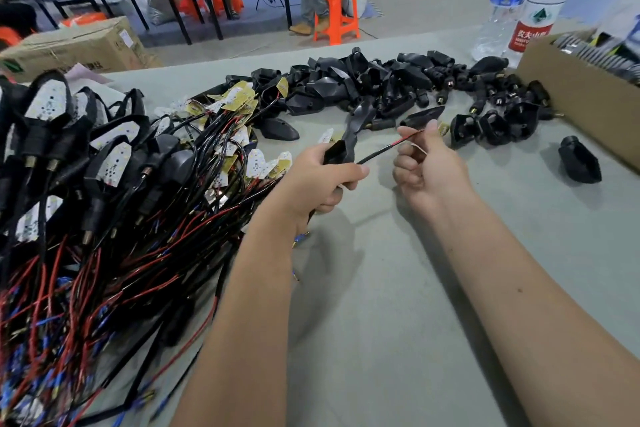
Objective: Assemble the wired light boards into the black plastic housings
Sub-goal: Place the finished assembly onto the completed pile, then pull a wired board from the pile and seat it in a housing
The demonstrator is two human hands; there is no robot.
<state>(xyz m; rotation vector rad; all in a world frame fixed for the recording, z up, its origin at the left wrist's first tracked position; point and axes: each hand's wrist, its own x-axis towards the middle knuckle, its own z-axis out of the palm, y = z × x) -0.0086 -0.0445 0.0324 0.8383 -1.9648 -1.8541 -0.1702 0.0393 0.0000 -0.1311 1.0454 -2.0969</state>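
My left hand grips a black plastic housing above the grey table. A red and black wire runs out of the housing to my right hand, which pinches its far end between thumb and fingers. Loose wired light boards lie in a heap to the left of my hands. Empty black housings are piled across the back of the table. Finished units with long red and black leads fill the left side.
A cardboard box stands at the right edge, with two water bottles behind it. One lone housing lies near the box. Beyond the table a person sits on an orange stool.
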